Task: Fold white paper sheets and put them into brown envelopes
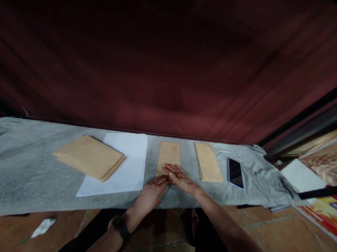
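A narrow brown envelope [169, 153] lies flat on the grey cloth in front of me, a faint red mark near its top. My right hand [179, 178] rests on its lower part, fingers stretched out flat. Close against it, my left hand [153, 191] lies at the envelope's bottom edge, its fingers extended and meeting the right fingers. The hands cover the lower end of the envelope. To the right is a small stack of narrow brown envelopes [208, 162]. On the left, a pile of larger-looking brown envelopes [89, 156] lies partly over white paper sheets [132, 165].
A phone [235, 173] lies on the grey cloth [25, 167] at the right. Behind the table hangs a dark red curtain [170, 84]. A crumpled white tissue [43, 227] is on the tiled floor. A white box-like item [304, 176] stands off the right end.
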Demonstrator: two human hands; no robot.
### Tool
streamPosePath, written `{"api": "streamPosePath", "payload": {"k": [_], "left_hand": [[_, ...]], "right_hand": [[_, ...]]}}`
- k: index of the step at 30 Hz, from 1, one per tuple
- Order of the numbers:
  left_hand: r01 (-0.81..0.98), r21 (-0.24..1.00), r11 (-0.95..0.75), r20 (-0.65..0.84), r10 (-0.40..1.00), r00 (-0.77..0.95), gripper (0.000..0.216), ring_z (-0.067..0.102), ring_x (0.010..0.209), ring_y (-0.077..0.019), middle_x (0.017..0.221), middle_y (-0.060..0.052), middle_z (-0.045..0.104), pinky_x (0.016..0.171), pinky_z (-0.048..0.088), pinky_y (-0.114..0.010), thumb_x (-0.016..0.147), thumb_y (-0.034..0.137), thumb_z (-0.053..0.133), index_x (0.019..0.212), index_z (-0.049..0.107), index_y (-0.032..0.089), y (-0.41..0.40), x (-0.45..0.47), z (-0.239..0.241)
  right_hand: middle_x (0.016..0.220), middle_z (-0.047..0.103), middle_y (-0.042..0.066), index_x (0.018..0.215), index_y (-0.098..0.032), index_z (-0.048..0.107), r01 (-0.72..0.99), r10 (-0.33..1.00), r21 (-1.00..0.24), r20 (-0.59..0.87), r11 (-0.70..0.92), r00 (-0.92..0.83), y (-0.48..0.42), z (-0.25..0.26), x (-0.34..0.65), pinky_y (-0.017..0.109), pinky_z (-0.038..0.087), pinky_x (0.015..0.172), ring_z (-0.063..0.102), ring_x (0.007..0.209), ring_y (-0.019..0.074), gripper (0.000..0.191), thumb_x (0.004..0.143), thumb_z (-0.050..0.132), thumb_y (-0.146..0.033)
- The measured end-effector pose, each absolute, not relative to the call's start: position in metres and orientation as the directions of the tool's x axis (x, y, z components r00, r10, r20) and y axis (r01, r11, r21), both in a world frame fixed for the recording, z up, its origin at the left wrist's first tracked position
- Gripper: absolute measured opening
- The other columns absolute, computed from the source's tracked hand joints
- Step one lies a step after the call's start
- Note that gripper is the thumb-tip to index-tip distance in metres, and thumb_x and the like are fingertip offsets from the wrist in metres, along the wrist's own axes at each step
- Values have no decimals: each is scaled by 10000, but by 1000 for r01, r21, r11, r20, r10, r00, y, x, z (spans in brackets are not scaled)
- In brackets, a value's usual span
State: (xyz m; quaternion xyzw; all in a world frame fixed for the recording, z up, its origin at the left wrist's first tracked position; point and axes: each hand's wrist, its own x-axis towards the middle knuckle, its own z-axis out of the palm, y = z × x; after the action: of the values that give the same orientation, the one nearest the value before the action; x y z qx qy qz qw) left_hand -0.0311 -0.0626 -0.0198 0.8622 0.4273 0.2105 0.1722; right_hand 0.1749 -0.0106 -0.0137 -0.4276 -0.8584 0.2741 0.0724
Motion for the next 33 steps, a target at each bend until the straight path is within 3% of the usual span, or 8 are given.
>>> {"api": "streamPosePath", "payload": {"k": [3, 6, 9, 12, 22, 28, 33], "left_hand": [[651, 517, -556, 237, 824, 515, 364, 634, 1243, -218, 1332, -83, 681, 1070, 519, -407, 951, 107, 471, 1236, 669, 216, -60, -37, -23], [677, 516, -525, 235, 847, 477, 326, 651, 1216, -223, 1304, -92, 696, 1050, 533, -403, 957, 120, 479, 1192, 691, 200, -59, -39, -28], [694, 512, -505, 239, 860, 450, 303, 659, 1198, -227, 1275, -98, 709, 1034, 540, -399, 968, 142, 479, 1172, 698, 190, -60, -38, -30], [693, 525, -494, 252, 868, 428, 289, 661, 1183, -233, 1259, -100, 710, 1019, 542, -395, 977, 156, 475, 1165, 692, 185, -60, -35, -30], [753, 498, -431, 253, 902, 349, 181, 628, 1013, -237, 1036, -74, 671, 928, 525, -404, 975, 129, 450, 960, 620, 191, -52, -19, -21], [781, 470, -412, 284, 908, 309, 151, 581, 975, -239, 984, -60, 621, 905, 517, -396, 948, 107, 480, 902, 592, 197, -49, -14, -24], [776, 479, -410, 295, 908, 298, 166, 577, 945, -238, 954, -65, 628, 881, 525, -399, 947, 109, 474, 886, 605, 191, -45, -13, -28]], "right_hand": [[1630, 349, 25, 1546, -272, 392, 678, 796, -581, -84, 449, -599, -34, -21, 186, 424, 201, 1273, 281, 1519, 136, 517, 1099, 205, -452], [1572, 453, 51, 1497, -282, 482, 626, 817, -619, 45, 474, -575, -53, -34, 197, 460, 276, 1241, 390, 1472, 182, 456, 1079, 358, -417], [1445, 605, 56, 1369, -289, 627, 569, 845, -656, 216, 496, -488, -63, -45, 205, 470, 386, 1169, 529, 1367, 206, 366, 1046, 468, -351], [1286, 713, 49, 1202, -284, 725, 567, 883, -683, 288, 461, -371, -67, -50, 206, 439, 472, 1066, 630, 1228, 209, 268, 1018, 530, -291], [1025, 709, 37, 935, -226, 687, 763, 928, -538, 293, 360, -231, -58, -41, 184, 361, 458, 892, 645, 993, 207, 93, 955, 603, -194], [1009, 698, 57, 968, -214, 673, 823, 923, -448, 318, 349, -218, -58, -39, 180, 374, 474, 893, 640, 979, 220, 117, 973, 559, -186], [1335, 659, 101, 1287, -180, 630, 809, 872, -353, 326, 470, -365, -80, -37, 163, 409, 456, 1064, 594, 1228, 224, 316, 1013, 472, -198]]}}
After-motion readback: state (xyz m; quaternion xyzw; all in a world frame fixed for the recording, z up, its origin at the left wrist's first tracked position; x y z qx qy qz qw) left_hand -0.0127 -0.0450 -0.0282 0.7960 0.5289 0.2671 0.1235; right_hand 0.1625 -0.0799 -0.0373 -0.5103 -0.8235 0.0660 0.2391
